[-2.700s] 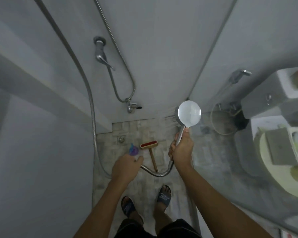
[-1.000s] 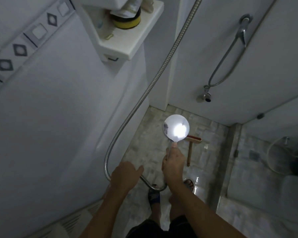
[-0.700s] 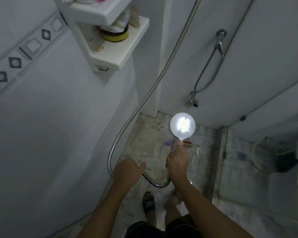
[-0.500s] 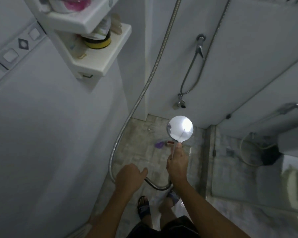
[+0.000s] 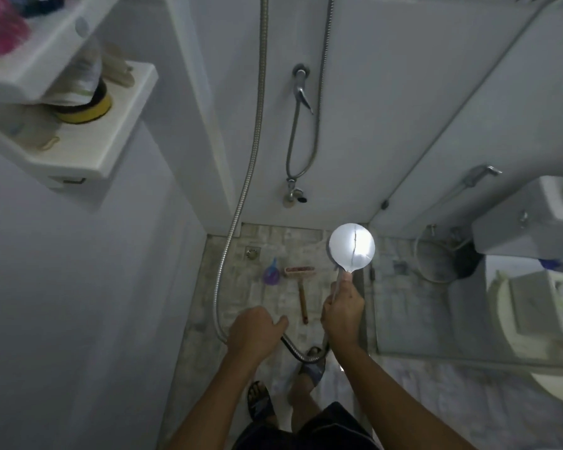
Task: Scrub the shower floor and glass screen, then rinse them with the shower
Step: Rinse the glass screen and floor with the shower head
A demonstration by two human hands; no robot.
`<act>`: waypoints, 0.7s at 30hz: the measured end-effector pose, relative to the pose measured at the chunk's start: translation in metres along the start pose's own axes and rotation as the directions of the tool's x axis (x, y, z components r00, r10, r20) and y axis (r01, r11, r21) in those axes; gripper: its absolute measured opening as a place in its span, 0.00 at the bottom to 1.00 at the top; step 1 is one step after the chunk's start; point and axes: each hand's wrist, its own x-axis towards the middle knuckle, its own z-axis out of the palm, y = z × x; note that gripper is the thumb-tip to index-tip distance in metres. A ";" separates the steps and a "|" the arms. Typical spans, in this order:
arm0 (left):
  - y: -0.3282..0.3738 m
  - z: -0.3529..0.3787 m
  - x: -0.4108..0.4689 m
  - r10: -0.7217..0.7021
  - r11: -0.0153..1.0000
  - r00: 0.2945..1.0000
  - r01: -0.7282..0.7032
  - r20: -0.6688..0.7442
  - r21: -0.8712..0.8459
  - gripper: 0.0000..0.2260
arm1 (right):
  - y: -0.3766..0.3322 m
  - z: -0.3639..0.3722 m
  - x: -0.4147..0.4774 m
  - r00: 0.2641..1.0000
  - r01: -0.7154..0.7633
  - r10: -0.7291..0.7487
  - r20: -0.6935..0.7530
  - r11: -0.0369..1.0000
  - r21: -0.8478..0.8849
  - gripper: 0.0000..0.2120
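My right hand [image 5: 342, 311] grips the handle of the round chrome shower head [image 5: 352, 245], held up with its back toward me, near the glass screen [image 5: 452, 241] on the right. My left hand [image 5: 253, 329] is curled around the metal hose [image 5: 241, 203] where it loops low over the tiled shower floor [image 5: 241, 306]. On the floor lie a wooden-handled scrub brush [image 5: 301, 287] with a red head and a small purple object [image 5: 271, 274] beside it. Whether water is flowing is unclear.
A floor drain [image 5: 252, 253] sits near the back wall, under a wall tap [image 5: 293, 193] and a wall lever [image 5: 301, 89]. A white two-tier shelf [image 5: 78, 131] with bottles juts out upper left. Beyond the glass stands a toilet [image 5: 533, 313]. My sandalled feet [image 5: 260, 401] stand below.
The view has swung right, bringing the toilet and glass into sight. The shower head has moved right toward the glass. My left hand stays on the hose.
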 end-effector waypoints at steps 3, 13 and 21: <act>0.021 0.004 0.008 0.015 0.998 1.000 -0.015 0.006 0.056 0.23 | 0.005 -0.004 0.016 0.992 0.019 -0.004 -0.130 0.994 0.110 0.21; 0.067 -0.015 0.040 0.013 0.999 0.999 -0.010 -0.052 0.053 0.25 | -0.009 -0.010 0.073 0.999 -0.032 0.029 0.019 0.987 0.160 0.16; 0.084 -0.063 0.062 -0.036 0.999 0.977 0.034 -0.213 -0.009 0.26 | -0.055 0.013 0.120 0.971 -0.134 0.059 0.230 0.936 0.326 0.22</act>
